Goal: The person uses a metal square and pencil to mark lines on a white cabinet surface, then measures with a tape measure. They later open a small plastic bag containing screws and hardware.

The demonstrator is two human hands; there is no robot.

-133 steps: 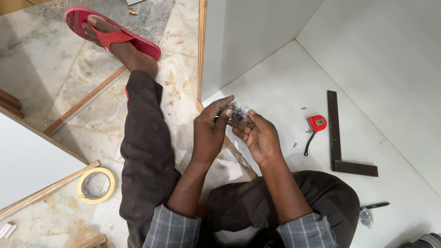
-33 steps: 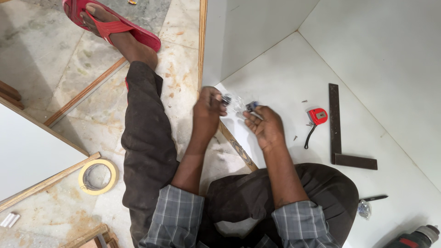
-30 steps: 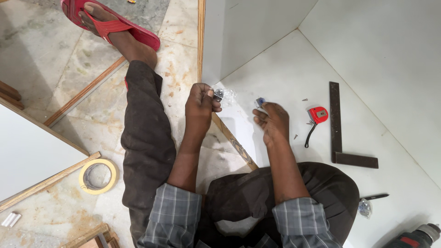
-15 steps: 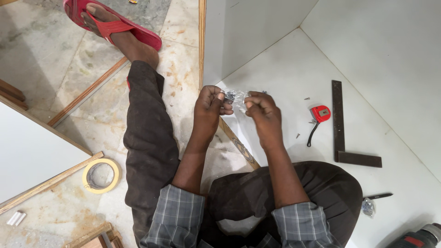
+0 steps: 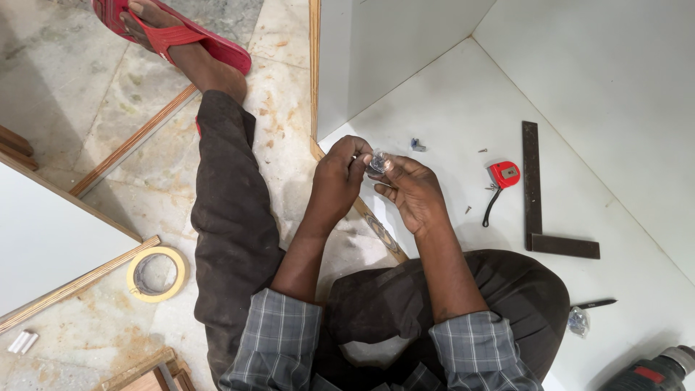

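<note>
I see two surfaces from here: a white panel (image 5: pixel 463 108) on the right and a stone floor (image 5: pixel 87 94) on the left. On the panel lie a dark square (image 5: pixel 539 217), a red tape measure (image 5: pixel 504 174) just beside it, loose screws (image 5: pixel 483 150), a small blue piece (image 5: pixel 418 145), a pen (image 5: pixel 595 304), a small bag (image 5: pixel 578 321) and a drill (image 5: pixel 648 373). On the floor lie a tape roll (image 5: pixel 156 274) and wood strips (image 5: pixel 130 145)

Beside the red tape measure (image 5: pixel 504 174), tiny specks are too small to identify. Well below it, the power drill (image 5: pixel 646 372) is cut by the frame's corner. Far left of it, the fingers (image 5: pixel 346 153) largely hide a small clear object (image 5: pixel 377 164).
</note>
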